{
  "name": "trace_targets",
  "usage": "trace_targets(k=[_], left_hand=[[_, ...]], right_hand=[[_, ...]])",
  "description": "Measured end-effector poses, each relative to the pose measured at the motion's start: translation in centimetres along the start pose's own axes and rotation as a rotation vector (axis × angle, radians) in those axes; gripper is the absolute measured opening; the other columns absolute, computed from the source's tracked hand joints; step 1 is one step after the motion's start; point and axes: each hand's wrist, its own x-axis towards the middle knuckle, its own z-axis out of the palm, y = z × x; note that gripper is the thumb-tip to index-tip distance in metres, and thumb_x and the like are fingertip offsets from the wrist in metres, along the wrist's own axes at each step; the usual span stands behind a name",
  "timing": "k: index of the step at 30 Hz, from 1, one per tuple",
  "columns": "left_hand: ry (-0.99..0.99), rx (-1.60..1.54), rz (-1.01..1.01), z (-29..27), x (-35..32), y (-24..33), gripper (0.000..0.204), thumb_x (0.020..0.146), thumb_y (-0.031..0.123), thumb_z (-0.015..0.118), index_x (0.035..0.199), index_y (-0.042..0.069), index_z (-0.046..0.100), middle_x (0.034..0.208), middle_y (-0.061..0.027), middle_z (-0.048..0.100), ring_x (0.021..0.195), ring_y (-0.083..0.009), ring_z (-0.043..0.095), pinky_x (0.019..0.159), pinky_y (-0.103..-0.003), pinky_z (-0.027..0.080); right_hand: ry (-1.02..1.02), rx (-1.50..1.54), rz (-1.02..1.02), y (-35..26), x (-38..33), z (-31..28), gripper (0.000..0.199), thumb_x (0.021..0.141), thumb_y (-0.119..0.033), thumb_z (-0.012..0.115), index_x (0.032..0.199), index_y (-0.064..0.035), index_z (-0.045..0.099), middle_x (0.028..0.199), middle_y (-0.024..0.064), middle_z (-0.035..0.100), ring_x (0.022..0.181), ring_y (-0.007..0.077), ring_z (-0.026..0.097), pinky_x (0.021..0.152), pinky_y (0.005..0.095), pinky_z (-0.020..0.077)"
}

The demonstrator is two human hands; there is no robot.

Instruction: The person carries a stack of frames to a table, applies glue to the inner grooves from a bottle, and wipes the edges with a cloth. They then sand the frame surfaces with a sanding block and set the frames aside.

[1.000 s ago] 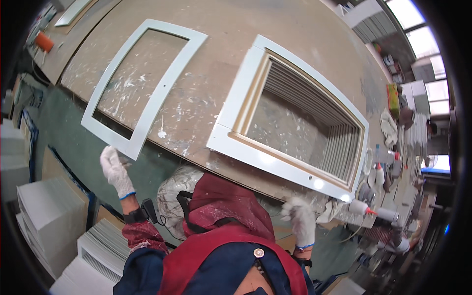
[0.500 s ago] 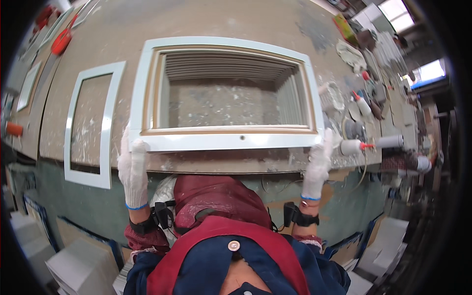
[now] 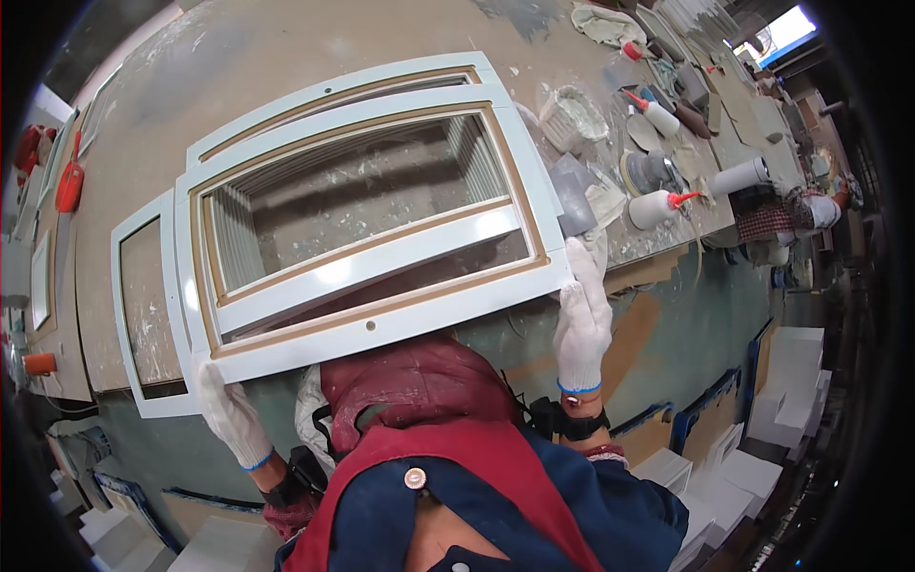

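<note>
Gripping the glossy white rectangular frame (image 3: 367, 329) at its lower corners, the gloved left hand (image 3: 229, 405) and right hand (image 3: 583, 315) hold it tilted above the dusty worktop (image 3: 238, 86).

A flat white frame (image 3: 143, 315) lies on the dusty workbench (image 3: 238, 67) beside squeeze bottles with red nozzles (image 3: 653, 208), a sanding disc (image 3: 650, 172), a crusted tub (image 3: 575, 116), a red tool (image 3: 69, 183) and white panels stacked below (image 3: 786, 381).
</note>
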Motion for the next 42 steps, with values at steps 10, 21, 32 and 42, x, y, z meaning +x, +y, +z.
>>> trace_targets(k=[10, 21, 32, 42], left_hand=[[-0.134, -0.115, -0.156, -1.8, -1.6, 1.5, 0.039, 0.101, 0.04, 0.054, 0.113, 0.003, 0.055, 0.087, -0.0066, 0.059, 0.062, -0.0127, 0.054, 0.048, -0.026, 0.041], [0.079, -0.112, -0.072, -0.8, -1.2, 0.4, 0.035, 0.102, 0.042, 0.05, 0.11, 0.008, 0.056, 0.079, -0.0028, 0.057, 0.056, -0.0116, 0.048, 0.047, -0.026, 0.036], [-0.108, -0.385, -0.158, 0.1, -2.3, 0.1, 0.041, 0.105, 0.042, 0.041, 0.124, 0.007, 0.049, 0.102, -0.0107, 0.061, 0.07, -0.0209, 0.061, 0.048, -0.031, 0.045], [-0.04, -0.684, -0.124, 0.1, -2.4, -1.9, 0.042, 0.103, 0.027, 0.046, 0.125, -0.009, 0.05, 0.091, -0.0167, 0.066, 0.069, -0.0242, 0.068, 0.06, -0.033, 0.06]], right_hand=[[-0.092, 0.199, 0.127, 0.4, -3.0, -4.7, 0.038, 0.096, -0.006, 0.049, 0.13, 0.0099, 0.053, 0.131, 0.0178, 0.058, 0.12, 0.0234, 0.057, 0.102, 0.036, 0.0454], [-0.023, 0.097, 0.032, 1.2, -1.4, -3.3, 0.049, 0.097, -0.021, 0.058, 0.136, 0.0071, 0.049, 0.134, 0.0149, 0.056, 0.12, 0.0181, 0.053, 0.1, 0.0274, 0.0419], [-0.074, -0.189, -0.111, 1.2, -1.3, -3.7, 0.054, 0.102, -0.027, 0.049, 0.138, 0.0127, 0.045, 0.138, 0.0203, 0.052, 0.126, 0.0262, 0.051, 0.106, 0.0362, 0.0394], [-0.121, -0.271, -0.274, -0.7, -0.5, -5.2, 0.058, 0.101, -0.031, 0.051, 0.139, 0.0118, 0.041, 0.123, 0.0206, 0.057, 0.107, 0.0245, 0.056, 0.09, 0.0352, 0.0462]])
